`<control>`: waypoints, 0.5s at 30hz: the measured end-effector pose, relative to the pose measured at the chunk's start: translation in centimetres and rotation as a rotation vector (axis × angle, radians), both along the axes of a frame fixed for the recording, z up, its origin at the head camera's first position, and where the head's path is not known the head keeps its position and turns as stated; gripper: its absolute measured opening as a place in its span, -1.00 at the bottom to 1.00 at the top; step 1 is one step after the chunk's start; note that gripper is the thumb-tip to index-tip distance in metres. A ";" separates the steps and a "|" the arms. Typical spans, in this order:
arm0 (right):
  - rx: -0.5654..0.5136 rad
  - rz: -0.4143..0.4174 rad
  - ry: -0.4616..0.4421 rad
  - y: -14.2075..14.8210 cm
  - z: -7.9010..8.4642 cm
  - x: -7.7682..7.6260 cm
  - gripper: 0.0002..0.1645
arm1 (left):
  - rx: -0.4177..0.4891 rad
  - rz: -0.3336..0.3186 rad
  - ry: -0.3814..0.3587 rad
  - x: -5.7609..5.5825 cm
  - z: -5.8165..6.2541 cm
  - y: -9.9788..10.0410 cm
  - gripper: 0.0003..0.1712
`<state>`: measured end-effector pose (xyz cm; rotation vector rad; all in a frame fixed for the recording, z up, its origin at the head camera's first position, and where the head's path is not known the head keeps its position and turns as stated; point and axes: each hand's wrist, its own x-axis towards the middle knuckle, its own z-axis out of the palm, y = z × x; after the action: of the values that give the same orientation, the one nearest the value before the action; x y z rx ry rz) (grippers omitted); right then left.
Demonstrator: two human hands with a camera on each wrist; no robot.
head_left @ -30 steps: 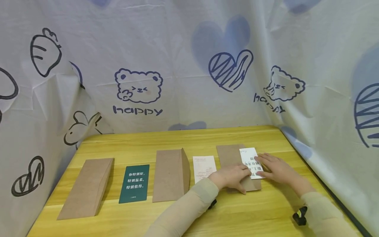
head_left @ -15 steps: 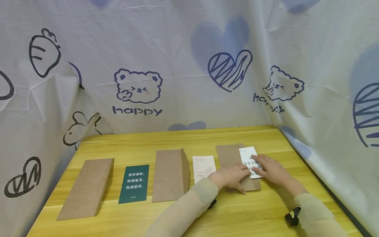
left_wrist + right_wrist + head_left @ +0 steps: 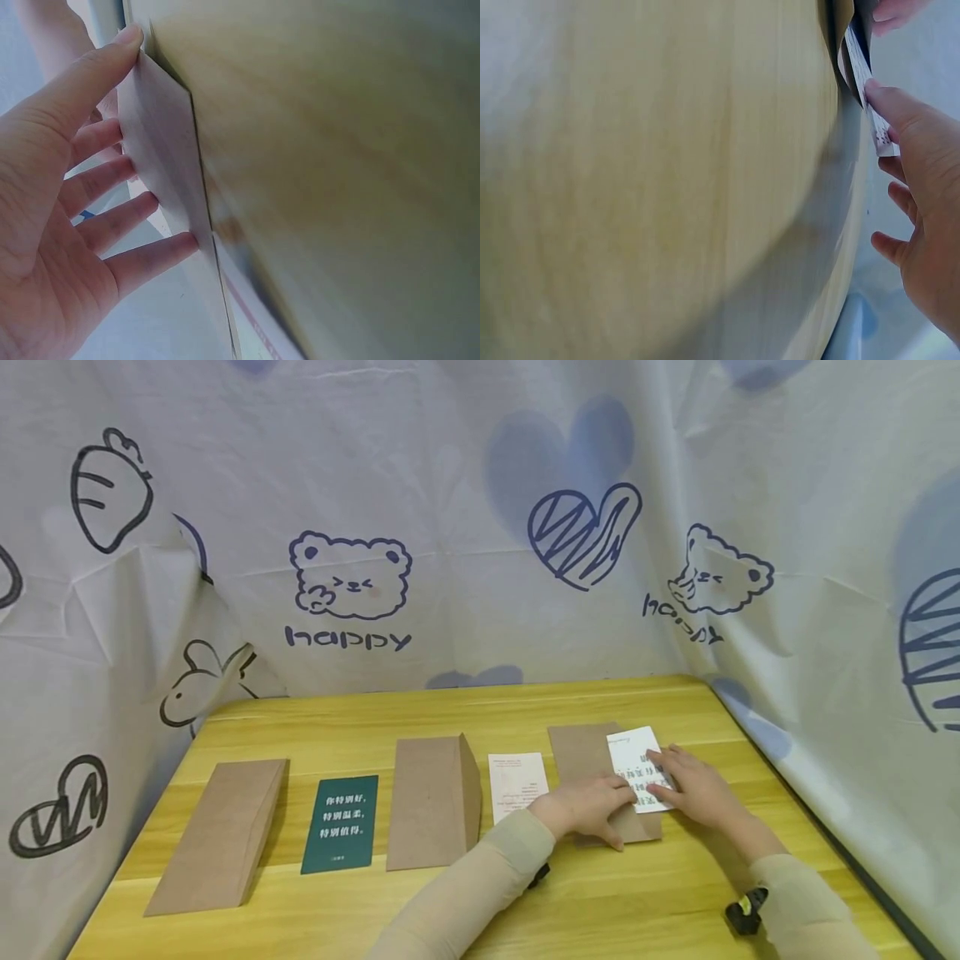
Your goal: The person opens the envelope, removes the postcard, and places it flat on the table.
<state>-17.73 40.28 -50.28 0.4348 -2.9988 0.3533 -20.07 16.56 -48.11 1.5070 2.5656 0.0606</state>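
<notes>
A white card [image 3: 628,752] printed with dark characters overlaps the right part of a brown kraft envelope [image 3: 585,747]. My right hand [image 3: 699,789] pinches the card by its right side; in the right wrist view the thumb [image 3: 892,105] lies on one face, and the other fingers stay loose below. My left hand [image 3: 588,808] rests on the envelope with spread fingers. In the left wrist view its fingertips [image 3: 184,244] touch the envelope's surface [image 3: 161,127], and the thumb reaches the near corner. The left hand covers the envelope's lower middle in the head view.
Left of the hands lie a pale card with red print [image 3: 517,781], a brown envelope with its flap out [image 3: 427,802], a dark green card [image 3: 341,822] and another brown envelope [image 3: 213,835]. A printed white curtain [image 3: 465,527] encloses the wooden table [image 3: 600,902].
The right hand has shifted slightly with the white card; over the last half second the card has moved a little right and tilted. The left hand stays in place on the envelope.
</notes>
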 end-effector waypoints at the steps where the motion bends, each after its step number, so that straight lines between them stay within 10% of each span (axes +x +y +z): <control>1: 0.002 -0.003 0.000 0.2 0.0 0.1 -0.25 | 0.000 0.001 -0.002 0.0 0.0 0.0 -0.16; 15: -0.041 -0.038 0.021 2.3 0.9 1.2 -0.22 | -0.021 0.014 -0.003 -0.1 -0.2 0.2 -0.17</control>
<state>-16.49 42.57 -49.37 0.3747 -2.9689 0.4040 -20.14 16.81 -48.30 1.4798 2.5663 0.0376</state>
